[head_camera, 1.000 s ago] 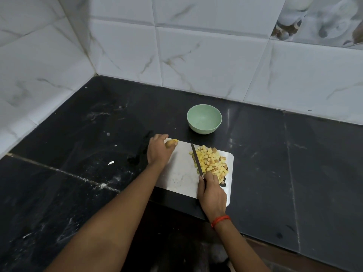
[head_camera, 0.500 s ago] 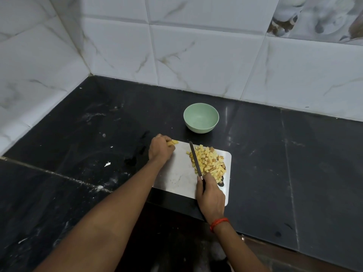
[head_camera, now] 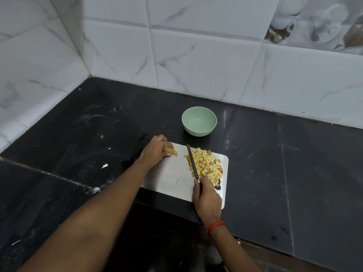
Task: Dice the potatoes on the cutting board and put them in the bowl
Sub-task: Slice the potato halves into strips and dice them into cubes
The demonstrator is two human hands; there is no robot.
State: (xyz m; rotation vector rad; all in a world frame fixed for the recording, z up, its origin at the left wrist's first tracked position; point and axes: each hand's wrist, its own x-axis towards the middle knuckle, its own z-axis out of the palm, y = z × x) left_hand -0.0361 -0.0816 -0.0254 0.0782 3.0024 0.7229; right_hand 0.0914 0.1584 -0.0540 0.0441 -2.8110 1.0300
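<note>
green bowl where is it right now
In the head view, near centre, the green bowl sits on the black counter just beyond the far edge of the cutting board, behind the diced potato pile.

Stone and tile are shining; the board is looking dull.
The black stone countertop (head_camera: 294,173) is gleaming, polished but smeared white, and the marble-patterned wall tiles (head_camera: 196,55) are shining with a smooth glaze. The pale cutting board (head_camera: 172,177) is showing a matt, scuffed face; the green bowl (head_camera: 196,132) is looking like smooth matt plastic. The knife (head_camera: 192,163) blade is looking like dark metal.
</note>
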